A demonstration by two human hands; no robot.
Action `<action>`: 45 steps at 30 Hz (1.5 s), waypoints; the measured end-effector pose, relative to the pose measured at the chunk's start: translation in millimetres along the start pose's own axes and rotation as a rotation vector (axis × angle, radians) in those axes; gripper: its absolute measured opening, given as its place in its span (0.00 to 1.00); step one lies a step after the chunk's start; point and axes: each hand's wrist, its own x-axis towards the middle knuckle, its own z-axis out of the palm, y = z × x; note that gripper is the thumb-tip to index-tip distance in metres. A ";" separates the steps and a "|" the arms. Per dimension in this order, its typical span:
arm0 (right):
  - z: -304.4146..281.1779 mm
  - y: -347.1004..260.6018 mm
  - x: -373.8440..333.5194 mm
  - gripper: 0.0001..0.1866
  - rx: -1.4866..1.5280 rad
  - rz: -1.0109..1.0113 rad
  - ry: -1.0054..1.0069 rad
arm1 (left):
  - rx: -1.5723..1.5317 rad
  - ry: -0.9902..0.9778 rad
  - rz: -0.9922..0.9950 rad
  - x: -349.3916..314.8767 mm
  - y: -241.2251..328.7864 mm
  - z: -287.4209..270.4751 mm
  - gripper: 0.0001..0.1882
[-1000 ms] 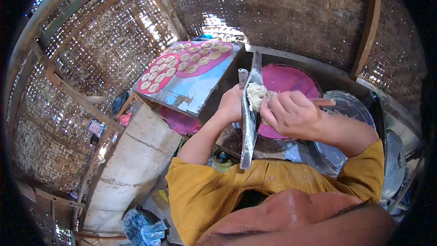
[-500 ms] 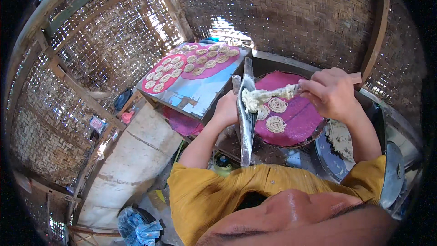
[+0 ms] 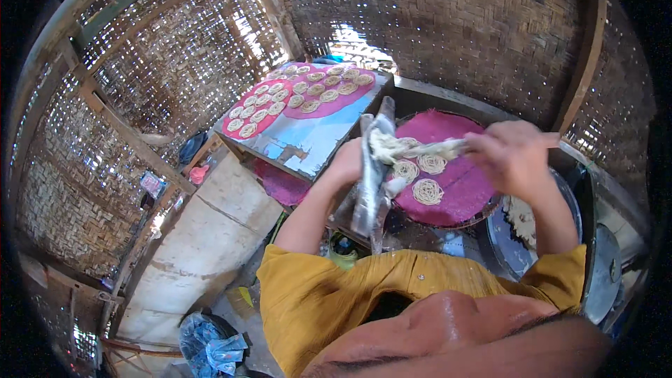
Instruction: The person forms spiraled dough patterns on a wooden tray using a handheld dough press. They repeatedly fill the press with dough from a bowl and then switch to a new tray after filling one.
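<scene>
My left hand [image 3: 344, 164] is closed around a long two-piece wooden press [image 3: 369, 199], its bars white with dough and held tilted. Pale sticky dough [image 3: 383, 148] fills its upper middle, and a small white lump bulges from its right side. Slightly blurred, my right hand [image 3: 514, 161] grips a dough-coated spatula [image 3: 448, 148], whose far end reaches the dough at the press. Beneath both hands lies a round tray covered in magenta cloth [image 3: 458, 203]. Several coiled noodle nests [image 3: 428, 192] rest on the cloth's left part, partly hidden behind the press.
A blue-topped box [image 3: 294, 141] at left carries pink cloth rounds with many noodle nests. Right of the tray, a basin [image 3: 500, 234] holds more dough [image 3: 521, 222]. Woven bamboo walls [image 3: 434, 28] stand close behind. A blue plastic bag [image 3: 210, 346] sits low at left.
The press has tilted and turned, so both bars now show, with a white lump at its right side. My right hand has moved slightly and the spatula lies nearer to level.
</scene>
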 end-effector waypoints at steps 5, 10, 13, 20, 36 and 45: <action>40.3 13.8 -21.0 0.11 0.227 0.302 0.031 | -0.671 -0.021 0.078 22.9 -25.1 18.2 0.19; 43.5 11.1 -25.0 0.12 0.469 0.295 -0.050 | -0.562 0.042 0.611 34.5 -55.3 15.8 0.16; 29.0 14.4 -21.2 0.11 0.577 0.369 -0.177 | -1.256 -0.080 -0.270 12.6 -17.0 8.6 0.13; 9.0 27.5 -5.4 0.10 0.386 0.269 -0.395 | 0.120 0.112 0.015 -7.0 28.1 2.0 0.22; 32.4 -16.6 5.1 0.08 -0.276 -0.382 0.083 | -0.037 -0.132 0.125 19.5 22.8 18.9 0.18; 5.3 21.9 -51.2 0.10 0.288 0.397 0.370 | -0.870 0.035 0.178 45.5 54.5 -8.0 0.14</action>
